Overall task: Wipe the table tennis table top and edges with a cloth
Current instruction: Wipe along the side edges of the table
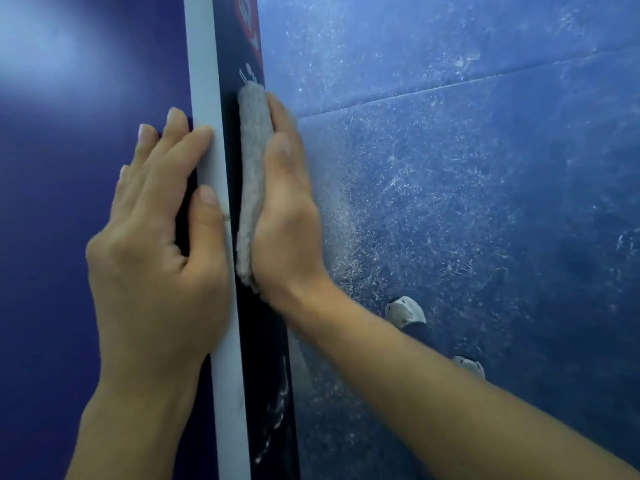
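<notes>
Your left hand [156,237] lies flat on the dark blue table tennis table top [69,202], fingers straight and close together, thumb along the white painted border stripe [207,98]; it holds nothing. Your right hand [284,209] presses a grey fuzzy folded cloth [252,174] against the dark navy side edge of the table [266,393], just beside the stripe. Its fingers run nearly straight along the cloth; most of them are hidden behind it, so you cannot tell how far they wrap under. White and red printed markings [247,29] on the edge are cut off and too blurred to read. Below the edge lies a scuffed blue floor [450,168], and two pale shoe tips [405,311] peek out behind your right forearm.
</notes>
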